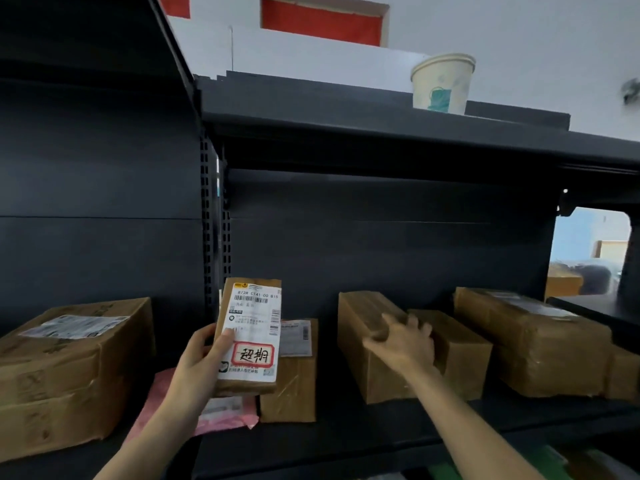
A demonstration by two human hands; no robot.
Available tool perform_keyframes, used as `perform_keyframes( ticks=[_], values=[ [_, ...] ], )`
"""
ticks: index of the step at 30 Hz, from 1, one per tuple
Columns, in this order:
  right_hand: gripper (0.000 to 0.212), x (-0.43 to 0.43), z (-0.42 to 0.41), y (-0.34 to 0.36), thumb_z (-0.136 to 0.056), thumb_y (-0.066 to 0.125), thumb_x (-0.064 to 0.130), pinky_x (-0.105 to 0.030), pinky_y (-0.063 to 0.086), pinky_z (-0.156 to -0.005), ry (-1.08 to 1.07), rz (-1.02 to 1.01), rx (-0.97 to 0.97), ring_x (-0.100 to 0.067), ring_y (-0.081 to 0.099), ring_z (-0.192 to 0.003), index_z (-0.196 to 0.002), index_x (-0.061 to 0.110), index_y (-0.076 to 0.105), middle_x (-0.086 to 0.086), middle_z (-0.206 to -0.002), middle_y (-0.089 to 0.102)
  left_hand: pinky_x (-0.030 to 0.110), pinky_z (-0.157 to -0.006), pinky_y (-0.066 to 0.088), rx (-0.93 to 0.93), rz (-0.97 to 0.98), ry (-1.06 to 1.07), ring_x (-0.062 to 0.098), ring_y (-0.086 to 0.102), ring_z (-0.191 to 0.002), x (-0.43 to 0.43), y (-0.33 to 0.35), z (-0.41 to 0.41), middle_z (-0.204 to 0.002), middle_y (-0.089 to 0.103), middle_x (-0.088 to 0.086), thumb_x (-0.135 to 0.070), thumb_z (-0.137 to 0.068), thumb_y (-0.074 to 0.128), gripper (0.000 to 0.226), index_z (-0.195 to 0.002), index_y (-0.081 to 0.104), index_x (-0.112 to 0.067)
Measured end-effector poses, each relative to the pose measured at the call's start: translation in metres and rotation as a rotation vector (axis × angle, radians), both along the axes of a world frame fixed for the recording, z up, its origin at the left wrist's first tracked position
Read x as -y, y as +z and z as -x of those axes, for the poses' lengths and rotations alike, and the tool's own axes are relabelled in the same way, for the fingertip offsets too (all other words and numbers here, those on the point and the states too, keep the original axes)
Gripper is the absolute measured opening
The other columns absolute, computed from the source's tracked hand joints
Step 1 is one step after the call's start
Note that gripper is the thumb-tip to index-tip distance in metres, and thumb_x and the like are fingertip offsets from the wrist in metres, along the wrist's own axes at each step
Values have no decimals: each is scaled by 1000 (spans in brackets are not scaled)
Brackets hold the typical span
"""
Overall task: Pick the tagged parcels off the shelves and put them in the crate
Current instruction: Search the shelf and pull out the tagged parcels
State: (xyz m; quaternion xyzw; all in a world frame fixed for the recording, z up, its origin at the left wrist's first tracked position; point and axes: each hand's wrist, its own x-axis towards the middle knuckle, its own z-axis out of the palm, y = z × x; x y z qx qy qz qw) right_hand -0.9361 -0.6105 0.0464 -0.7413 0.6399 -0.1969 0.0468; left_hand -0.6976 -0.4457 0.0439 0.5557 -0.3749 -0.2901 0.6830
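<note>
My left hand (201,362) grips a small brown parcel (251,317) upright in front of the dark shelf. Its white label carries a red-bordered tag (252,354) with handwritten characters. My right hand (403,342) reaches to the shelf with fingers spread, resting on the top edge of a brown box (367,368). A second brown box (460,355) stands just right of that one, partly behind my fingers. No crate shows in view.
A large carton (69,368) sits at the left. A pink mailer (225,414) and a small labelled box (294,375) lie behind the held parcel. A taped box (533,341) stands far right. A paper cup (441,83) rests on the top shelf (346,123).
</note>
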Motion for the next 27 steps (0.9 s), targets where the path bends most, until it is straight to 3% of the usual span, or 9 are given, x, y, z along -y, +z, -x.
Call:
perform_keyframes(
  ticks=[3, 7, 11, 16, 20, 24, 27],
  values=[
    [72, -3, 17, -7, -79, 46, 66, -41, 34, -101, 94, 83, 45, -38, 26, -129, -142, 35, 29, -12, -148, 25, 35, -62, 54, -13, 15, 31, 27, 68, -82, 4, -5, 36, -96, 68, 12, -27, -94, 50, 26, -119, 48, -21],
    [69, -8, 49, -9, -80, 45, 67, -40, 34, -102, 211, 96, 136, -35, 26, -131, -141, 37, 32, -10, -150, 26, 31, -61, 54, -57, 5, 76, 26, 68, -80, 14, -16, 91, -98, 68, 14, -26, -93, 51, 30, -121, 47, -16],
    [65, -7, 73, -7, -80, 44, 69, -41, 32, -103, 302, -36, 325, -35, 29, -130, -138, 40, 34, -10, -146, 32, 23, -52, 54, -35, 11, 115, 18, 69, -73, 22, -17, 131, -93, 69, 10, -24, -93, 52, 25, -117, 47, -21],
    [56, -3, 86, -9, -84, 41, 65, -44, 39, -101, 398, -252, 632, -27, 45, -120, -131, 35, 44, -3, -131, 49, 30, -61, 56, -18, -42, 160, 22, 71, -80, 22, -25, 144, -97, 69, 9, -26, -91, 54, 31, -121, 49, -18],
    [55, -7, 94, -11, -91, 40, 56, -35, 36, -99, 404, -398, 828, -27, 42, -127, -137, 26, 40, -3, -140, 44, 32, -63, 55, -51, -54, 191, 23, 70, -77, 16, -34, 139, -95, 70, 10, -24, -91, 55, 24, -115, 50, -22],
    [57, -7, 101, -10, -95, 35, 51, -37, 35, -103, 355, -343, 753, -29, 41, -129, -140, 17, 37, -7, -143, 42, 35, -67, 55, -61, -60, 188, 27, 70, -82, 16, -37, 135, -98, 69, 12, -26, -91, 55, 24, -114, 49, -25],
    [56, -8, 103, -10, -95, 37, 49, -38, 44, -94, 319, -199, 474, -28, 46, -125, -143, 21, 29, -6, -143, 42, 36, -69, 56, -45, -56, 181, 27, 69, -84, 16, -38, 134, -99, 69, 12, -27, -91, 55, 17, -107, 49, -29]
  ],
)
